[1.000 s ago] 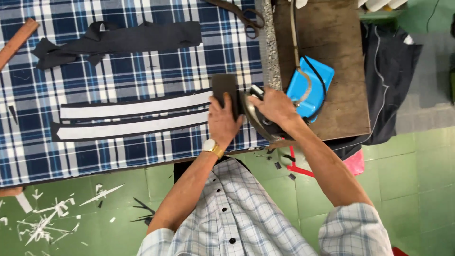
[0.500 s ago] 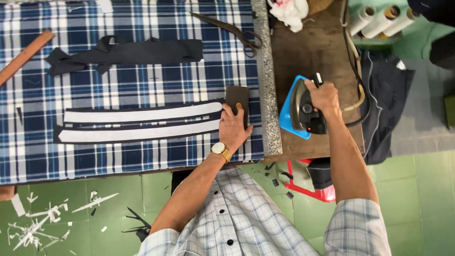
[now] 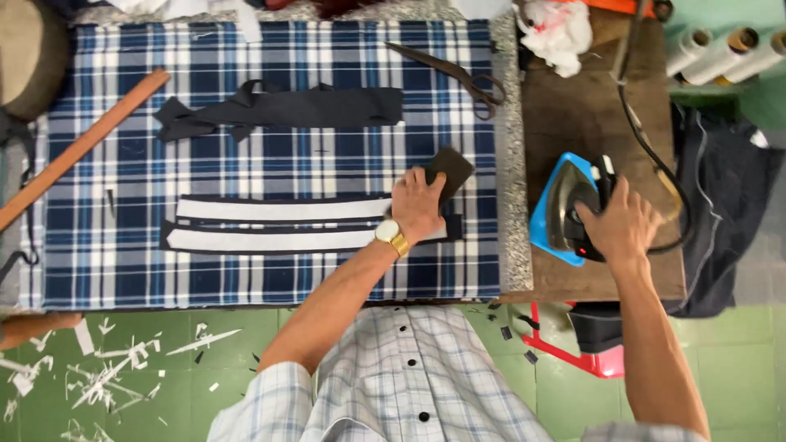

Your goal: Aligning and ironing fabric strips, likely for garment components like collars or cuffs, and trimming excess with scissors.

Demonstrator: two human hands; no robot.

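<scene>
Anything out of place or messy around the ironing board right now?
Mostly tidy. White scraps litter the green floor at lower left, and dark snippets lie under the board's right end. The black fabric piece lies rumpled at its left end. Nothing looks spilled or damaged.

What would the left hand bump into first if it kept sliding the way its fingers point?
The left hand points up and right, fingers already on the small dark fabric piece. Beyond it, probably the scissors on the plaid cloth, though the line is hard to judge.
</scene>
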